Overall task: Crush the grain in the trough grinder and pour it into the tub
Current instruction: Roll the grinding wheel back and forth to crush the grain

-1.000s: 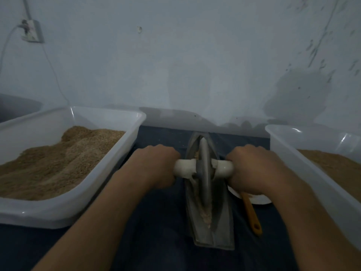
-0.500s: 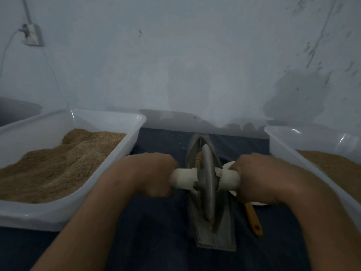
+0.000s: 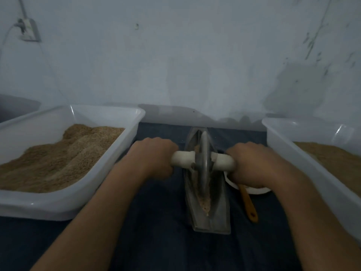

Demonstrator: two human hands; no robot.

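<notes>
Since the previous frame the wheel (image 3: 203, 159) has rolled away, toward the far end of the trough (image 3: 218, 208) holding grain (image 3: 204, 200). Left hand (image 3: 154, 156) and right hand (image 3: 252, 165) each grip the handle (image 3: 183, 158); even downward pressure should keep it tracking centrally. Tubs (image 3: 125, 153) flank it.

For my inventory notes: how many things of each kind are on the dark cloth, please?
Tubs: 2, left tub and right tub
Trough grinder: 1
Wheel with handle: 1
Plate: 1
Orange utensil: 1
Total: 6
</notes>
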